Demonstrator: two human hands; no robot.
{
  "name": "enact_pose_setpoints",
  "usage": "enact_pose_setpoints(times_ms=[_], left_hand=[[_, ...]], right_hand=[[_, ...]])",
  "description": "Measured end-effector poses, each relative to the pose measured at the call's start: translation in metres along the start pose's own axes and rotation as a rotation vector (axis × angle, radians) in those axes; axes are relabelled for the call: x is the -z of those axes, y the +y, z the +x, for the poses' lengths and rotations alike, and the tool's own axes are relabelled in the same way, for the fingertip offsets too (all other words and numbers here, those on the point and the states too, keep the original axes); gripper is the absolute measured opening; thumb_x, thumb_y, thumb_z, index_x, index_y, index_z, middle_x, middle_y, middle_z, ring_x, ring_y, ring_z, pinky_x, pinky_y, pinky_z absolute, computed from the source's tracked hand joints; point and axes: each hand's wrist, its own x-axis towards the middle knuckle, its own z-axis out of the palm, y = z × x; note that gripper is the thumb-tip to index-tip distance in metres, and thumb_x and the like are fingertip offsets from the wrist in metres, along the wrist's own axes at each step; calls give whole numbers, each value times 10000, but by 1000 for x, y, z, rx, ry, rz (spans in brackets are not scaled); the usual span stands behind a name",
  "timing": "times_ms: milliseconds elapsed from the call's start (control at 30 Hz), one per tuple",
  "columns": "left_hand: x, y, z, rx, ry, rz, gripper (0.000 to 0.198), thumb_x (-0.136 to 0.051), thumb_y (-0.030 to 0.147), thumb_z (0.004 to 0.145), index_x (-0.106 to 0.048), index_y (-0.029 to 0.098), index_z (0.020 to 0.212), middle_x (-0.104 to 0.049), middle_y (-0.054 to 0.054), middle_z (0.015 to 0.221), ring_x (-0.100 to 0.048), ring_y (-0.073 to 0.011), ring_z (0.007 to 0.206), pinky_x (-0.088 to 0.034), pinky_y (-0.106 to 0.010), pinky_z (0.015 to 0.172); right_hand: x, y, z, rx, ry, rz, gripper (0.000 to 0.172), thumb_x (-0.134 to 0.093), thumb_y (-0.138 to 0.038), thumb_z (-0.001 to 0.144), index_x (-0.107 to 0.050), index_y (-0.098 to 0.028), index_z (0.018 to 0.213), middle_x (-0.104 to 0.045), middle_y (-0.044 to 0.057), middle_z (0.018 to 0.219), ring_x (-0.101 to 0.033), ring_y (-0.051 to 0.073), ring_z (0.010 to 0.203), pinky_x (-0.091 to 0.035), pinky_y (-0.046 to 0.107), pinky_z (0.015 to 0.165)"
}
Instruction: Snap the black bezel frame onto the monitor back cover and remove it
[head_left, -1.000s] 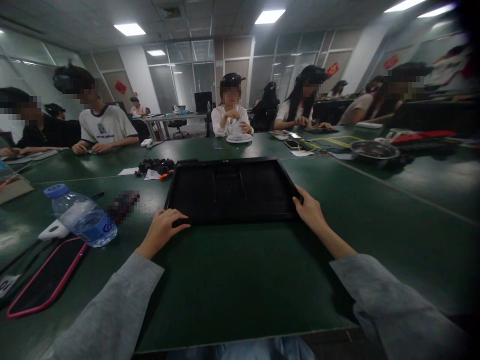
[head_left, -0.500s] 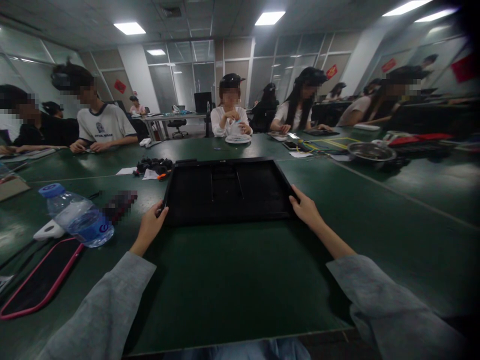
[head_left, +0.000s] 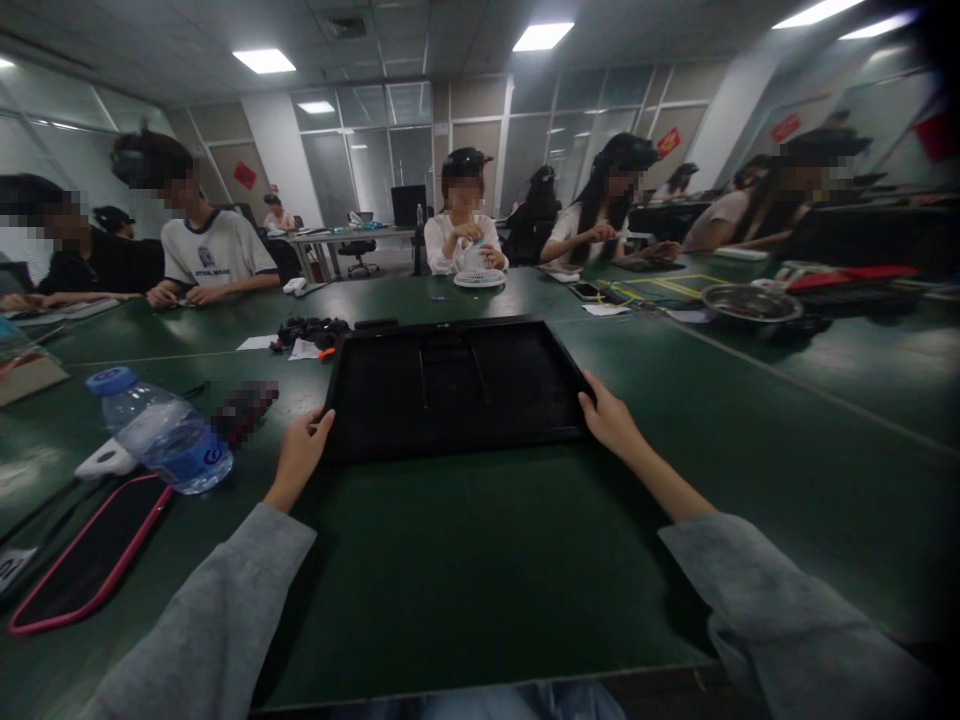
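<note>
A black rectangular tray-like panel [head_left: 375,395] with a raised rim is held in front of me over the green table. Its inner side faces me, with a shallow recess and two thin upright lines in the middle. My left hand [head_left: 300,450] is closed on its left edge, thumb on the near side. At the right edge, my right hand [head_left: 609,415] grips the rim with the thumb inside. The fingers behind the panel are partly hidden. Whether its lower edge touches the table, I cannot tell.
On the left lie a water bottle [head_left: 169,435], a pink-rimmed dark pad [head_left: 94,560] and a white plug-like piece [head_left: 107,458]. Black tangled parts [head_left: 309,332] sit beyond the panel. A metal bowl [head_left: 752,303] stands at the far right. Several people sit around the green table [head_left: 480,580].
The panel's lower left corner has come slightly down and nearer to me. Both hands keep their hold on its edges. The whole view has shifted a little.
</note>
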Motion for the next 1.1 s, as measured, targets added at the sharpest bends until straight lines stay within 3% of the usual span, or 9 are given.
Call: enact_pose_setpoints(times_ms=[200, 633, 867, 967, 1100], left_hand=[[-2, 5, -4, -50, 22, 240, 465, -455, 463, 1010, -675, 155, 1280, -759, -157, 1117, -720, -287, 991, -540, -393, 881], [-2, 2, 0, 21, 15, 93, 468, -511, 426, 976, -650, 130, 1310, -757, -163, 1153, -731, -274, 1004, -556, -396, 902], [-2, 1, -1, 40, 16, 96, 475, -509, 401, 972, -589, 169, 1378, -747, -155, 1174, -727, -279, 1015, -552, -422, 922], [-3, 3, -3, -12, 43, 116, 552, -472, 422, 993, -497, 144, 1469, -700, -185, 1285, -706, -298, 1094, -527, -470, 989], [-5, 13, -11, -203, 157, 214, 669, -436, 493, 1009, -361, 130, 1566, -554, -224, 1479, -580, -343, 1314, -435, -555, 1104]], right_hand=[[2, -12, -4, -7, -24, -146, 651, -324, -337, 965, -450, -23, 1522, -638, 269, 1352, -630, 400, 1235, -470, 606, 1062], [3, -8, -2, 0, -17, -94, 631, -436, -326, 920, -477, -85, 1502, -636, 216, 1387, -625, 367, 1263, -470, 552, 1095], [1, -8, -3, 12, 12, -96, 622, -462, -308, 898, -489, -103, 1485, -691, 203, 1264, -661, 351, 1175, -498, 532, 1050], [-1, -9, -2, 42, 53, -128, 608, -458, -310, 895, -512, -52, 1443, -658, 257, 1285, -635, 374, 1182, -480, 561, 1049], [0, -14, -2, 39, 140, -181, 637, -480, -335, 890, -477, -27, 1447, -615, 285, 1288, -567, 399, 1232, -438, 610, 1055]])
